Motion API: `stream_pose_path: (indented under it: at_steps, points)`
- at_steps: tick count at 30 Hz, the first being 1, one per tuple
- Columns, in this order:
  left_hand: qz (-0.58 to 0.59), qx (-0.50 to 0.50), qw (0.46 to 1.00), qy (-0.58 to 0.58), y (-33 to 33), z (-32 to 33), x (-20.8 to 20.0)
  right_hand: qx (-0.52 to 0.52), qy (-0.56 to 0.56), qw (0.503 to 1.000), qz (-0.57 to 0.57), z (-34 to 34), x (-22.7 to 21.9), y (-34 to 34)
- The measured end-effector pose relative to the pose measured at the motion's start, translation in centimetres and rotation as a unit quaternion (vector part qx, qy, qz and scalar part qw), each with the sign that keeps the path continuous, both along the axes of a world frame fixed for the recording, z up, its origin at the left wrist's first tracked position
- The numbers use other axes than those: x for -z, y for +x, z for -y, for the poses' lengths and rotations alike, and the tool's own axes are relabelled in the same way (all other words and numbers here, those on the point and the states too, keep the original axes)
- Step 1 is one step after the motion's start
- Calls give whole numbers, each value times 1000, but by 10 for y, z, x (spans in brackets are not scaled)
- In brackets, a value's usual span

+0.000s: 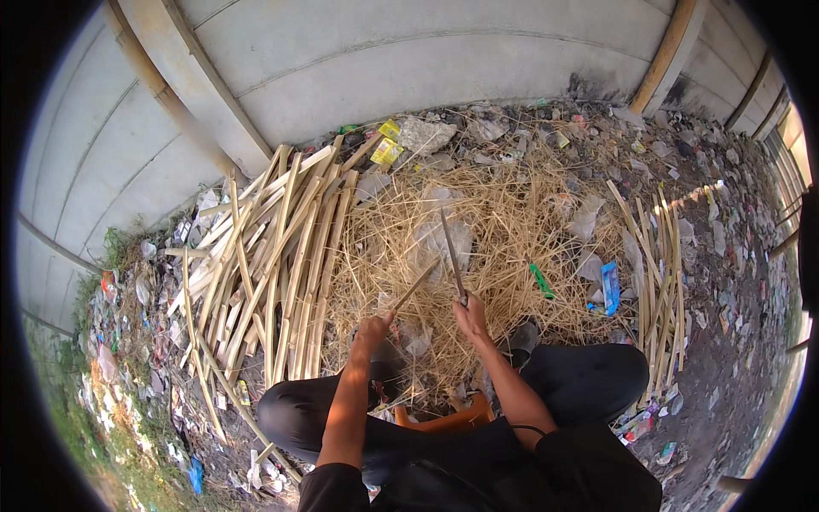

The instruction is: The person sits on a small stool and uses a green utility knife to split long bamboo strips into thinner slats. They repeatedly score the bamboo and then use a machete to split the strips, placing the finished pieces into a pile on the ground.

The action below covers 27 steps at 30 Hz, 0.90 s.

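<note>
My left hand (372,331) is closed round the near end of a short, thin brown strip (415,287) that looks like split bamboo. A long, dark, narrow-bladed knife (451,250) is gripped in my right hand (470,316), its blade pointing away from me. The strip slants up to the right toward the blade, and their far ends are apart. Below both lies a spread of straw-coloured shavings (503,213), with a pale stone or sheet (444,241) among them.
A large pile of split bamboo strips (281,256) lies at left, a smaller bundle (661,286) at right. An orange plastic stool (452,418) shows between my knees. Green (541,281) and blue wrappers (611,288) litter the ground. A grey panel wall (409,68) stands behind.
</note>
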State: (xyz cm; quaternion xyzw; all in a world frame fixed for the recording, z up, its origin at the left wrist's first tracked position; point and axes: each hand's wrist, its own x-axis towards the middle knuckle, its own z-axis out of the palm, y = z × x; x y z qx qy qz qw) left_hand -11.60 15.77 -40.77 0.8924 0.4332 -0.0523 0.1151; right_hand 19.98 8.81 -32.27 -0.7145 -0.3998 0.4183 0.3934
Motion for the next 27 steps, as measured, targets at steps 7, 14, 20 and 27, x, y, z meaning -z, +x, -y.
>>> stream_pose_path:
  at_steps: [7, 14, 20, 27]
  points:
    - [21, 21, 999, -28, 4, -6, 3, 45, 135, 990, -11, -10, 11, -6]
    - [-111, 14, 992, -55, 18, 2, -2, -12, -77, 997, -1, 16, 40, -1]
    - [-21, -48, 997, -48, 6, -1, -10, 56, 291, 947, -123, -30, -41, -18]
    - [-65, -2, 996, 60, 5, -7, -5, -61, -143, 987, 38, 10, 40, 10]
